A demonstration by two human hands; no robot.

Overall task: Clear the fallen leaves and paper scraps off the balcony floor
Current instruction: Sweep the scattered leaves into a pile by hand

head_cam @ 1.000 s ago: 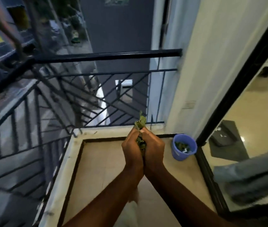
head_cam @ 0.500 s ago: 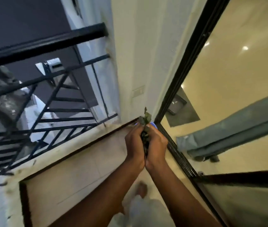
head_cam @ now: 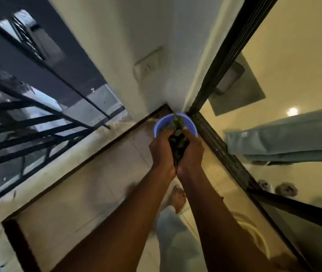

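Note:
My left hand (head_cam: 162, 150) and my right hand (head_cam: 192, 152) are cupped together, heel to heel, around a bunch of dark green leaves (head_cam: 177, 142). The leaves stick out past my fingertips. Both hands hover right over a small blue bucket (head_cam: 191, 125) that stands in the balcony corner, where the wall meets the door frame. My hands and the leaves hide most of the bucket's inside.
A black metal railing (head_cam: 38, 122) runs along the left above a dirty white ledge (head_cam: 73, 154). A black sliding door track (head_cam: 225, 154) borders the beige tiled floor (head_cam: 97, 189) on the right. My bare foot (head_cam: 177, 199) is below my hands.
I have stepped closer to the corner and lowered my hands with the leaves. The blue bucket, barely showing behind my hands before, now lies directly beneath them.

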